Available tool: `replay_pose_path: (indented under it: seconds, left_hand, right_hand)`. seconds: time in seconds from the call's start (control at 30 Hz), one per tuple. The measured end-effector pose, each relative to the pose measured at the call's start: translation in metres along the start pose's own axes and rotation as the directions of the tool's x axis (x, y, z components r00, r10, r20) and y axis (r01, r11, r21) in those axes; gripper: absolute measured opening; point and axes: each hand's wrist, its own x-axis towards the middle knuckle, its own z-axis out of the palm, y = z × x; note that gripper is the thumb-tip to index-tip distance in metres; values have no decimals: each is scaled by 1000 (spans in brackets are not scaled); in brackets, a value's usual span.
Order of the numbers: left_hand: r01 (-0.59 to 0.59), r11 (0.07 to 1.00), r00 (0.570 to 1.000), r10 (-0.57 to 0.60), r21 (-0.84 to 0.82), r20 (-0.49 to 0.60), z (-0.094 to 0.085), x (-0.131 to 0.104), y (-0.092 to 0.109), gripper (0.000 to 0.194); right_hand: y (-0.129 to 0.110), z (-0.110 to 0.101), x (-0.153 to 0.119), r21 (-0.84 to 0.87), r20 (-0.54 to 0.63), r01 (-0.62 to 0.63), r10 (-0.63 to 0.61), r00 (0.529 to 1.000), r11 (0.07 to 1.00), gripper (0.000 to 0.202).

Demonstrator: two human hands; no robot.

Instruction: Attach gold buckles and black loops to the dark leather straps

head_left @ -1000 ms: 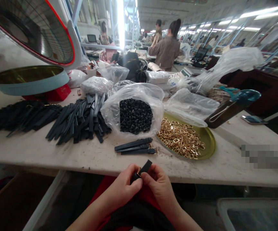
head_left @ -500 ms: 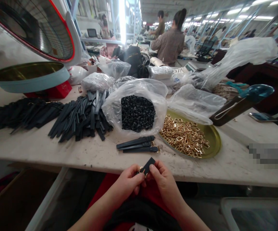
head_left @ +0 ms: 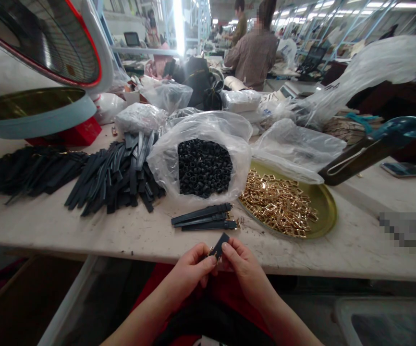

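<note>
Short black flat strap [head_left: 219,245] with gold metal buckle [head_left: 211,251] | pinched between left hand [head_left: 195,263] and right hand [head_left: 239,256] | buckle seating unclear

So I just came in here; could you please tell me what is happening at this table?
The left hand and right hand hold a short black strap with gold metal hardware between them, at the near table edge. Beyond them lie a few flat black straps. Further back are a clear plastic bag of small black loops, a round yellowish dish of gold metal frames, and heaps of loose black strips.
</note>
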Motion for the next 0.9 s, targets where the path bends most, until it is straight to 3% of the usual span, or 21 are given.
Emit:
replay_pose_path:
  seconds: [0.17, 0.23, 0.33, 0.37, 0.47, 0.57, 0.6, 0.67, 0.73, 0.8, 0.9]
  left_hand:
    - [6, 1000, 1000, -5, 21, -13, 2, 1, 6, 31]
    - [-7, 999, 1000, 7, 54, -9, 4, 0, 8, 29]
    - [-13, 996, 1000, 14, 84, -11, 4, -1, 11, 27]
    - [-15, 997, 1000, 16, 80, -10, 4, -2, 12, 27]
    - [-35, 999, 999, 35, 36, 1, 5, -4, 15, 28]
    - [-66, 997, 998, 67, 41, -17, 6, -7, 17, 27]
    - [-73, 995, 997, 75, 72, -36, 7, -8, 17, 26]
    - [-84, 982, 993, 97, 171, -71, 8, -11, 17, 24]
    - [-96, 962, 991, 117, 257, -67, 8, -14, 17, 22]
    - [-113, 950, 991, 130, 291, -39, 7, -17, 17, 23]
    - [-127, 951, 988, 145, 283, -44, 4, -15, 15, 28]
  right_hand:
    - [-3, -1, -5, -375, -118, 264, -329, 937, 889, 22]
    - [-4, -2, -3, -328, -101, 230, -276, 956, 916, 24]
    - [-6, -3, 0, -130, -43, 89, -96, 994, 987, 29]
    - [-7, -2, 0, -123, -39, 92, -97, 994, 988, 29]
    - [-10, -2, -6, -337, -56, 299, -336, 940, 893, 22]
    - [-11, -5, -14, -496, 43, 456, -504, 863, 739, 14]
    - [-11, -6, -15, -509, 51, 454, -501, 864, 731, 12]
    - [-11, -8, -14, -478, 9, 369, -416, 910, 797, 11]
    - [-12, -8, -12, -342, -1, 235, -251, 968, 910, 15]
    - [-13, -6, -11, -180, 64, 139, -129, 990, 974, 20]
    - [-14, 0, -13, -129, 87, 166, -155, 984, 978, 25]
